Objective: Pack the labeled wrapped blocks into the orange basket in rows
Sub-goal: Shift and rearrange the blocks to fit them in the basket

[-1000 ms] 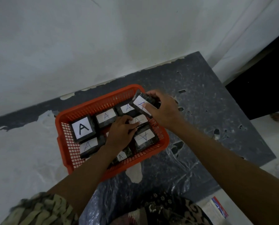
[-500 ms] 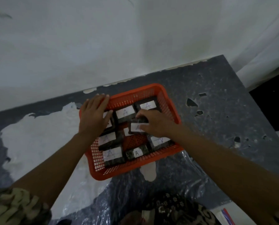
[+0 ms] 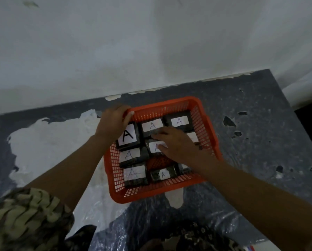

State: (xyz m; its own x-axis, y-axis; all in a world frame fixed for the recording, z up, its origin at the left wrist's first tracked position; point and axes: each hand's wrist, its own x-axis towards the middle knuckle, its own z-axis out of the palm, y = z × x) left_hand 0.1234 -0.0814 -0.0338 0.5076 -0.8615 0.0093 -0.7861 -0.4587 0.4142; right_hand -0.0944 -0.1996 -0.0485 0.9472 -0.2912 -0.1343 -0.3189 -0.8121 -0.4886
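The orange basket [image 3: 208,134] sits on the dark table and holds several dark wrapped blocks with white "A" labels, laid in rows. My left hand [image 3: 113,122] grips the basket's far left corner rim, beside the block with the bold black A [image 3: 128,138]. My right hand [image 3: 175,144] lies flat inside the basket, fingers resting on the middle block [image 3: 155,148]. Other blocks lie along the far row [image 3: 178,121] and the left column [image 3: 131,155]. A bare patch of basket floor [image 3: 159,163] shows below the middle block. My right hand hides part of the right-hand blocks.
The dark table [image 3: 256,142] is chipped and has a large worn white patch [image 3: 52,142] to the left of the basket. A white wall [image 3: 151,42] rises right behind the table. Crinkled clear plastic [image 3: 151,214] covers the near table edge.
My left hand slid from over the left blocks to grip the basket's far left corner. My right hand set a block in the far row, then settled on the middle block.
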